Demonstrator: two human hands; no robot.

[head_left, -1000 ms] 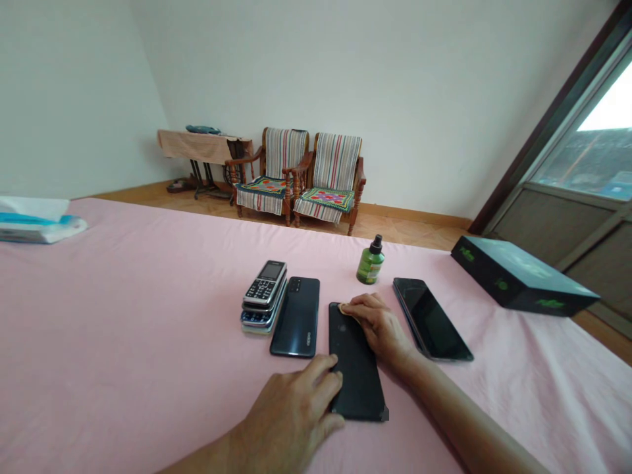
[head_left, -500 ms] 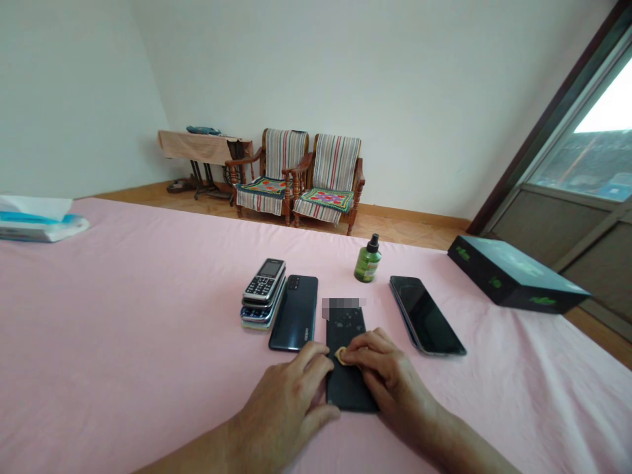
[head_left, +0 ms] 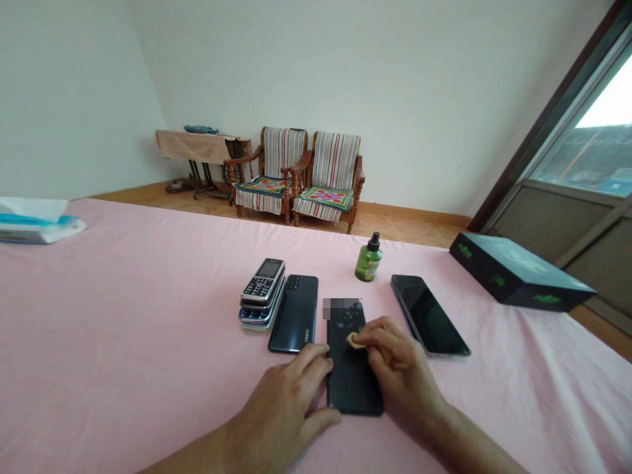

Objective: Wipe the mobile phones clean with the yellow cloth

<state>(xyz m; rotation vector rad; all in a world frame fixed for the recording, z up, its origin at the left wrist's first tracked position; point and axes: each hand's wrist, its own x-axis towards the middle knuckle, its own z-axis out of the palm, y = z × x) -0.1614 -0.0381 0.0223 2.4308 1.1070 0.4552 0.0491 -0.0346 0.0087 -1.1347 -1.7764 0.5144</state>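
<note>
A black smartphone (head_left: 348, 375) lies flat on the pink cloth in front of me, its upper surface dotted with wet-looking spots. Along its left edge, my left hand (head_left: 293, 395) steadies it with curled fingertips, the thumb at the lower corner. My right hand (head_left: 399, 365) presses a small pale-yellow pad (head_left: 354, 340) against the phone's surface between its fingers; whether it is sponge or folded cloth I cannot tell. The phone's top left corner is blurred out by pixelation. Just left lies a dark OPPO phone (head_left: 295, 313), back side up.
Several stacked phones, topped by a keypad phone (head_left: 263, 280), sit at the left. A green spray bottle (head_left: 368, 260) stands beyond the work. Stacked smartphones (head_left: 429, 316) and a black box (head_left: 518, 273) are to the right. A tissue pack (head_left: 39, 220) lies far left.
My right hand has slid the yellow pad up and a little right across the phone. My left hand stays at the phone's left edge.
</note>
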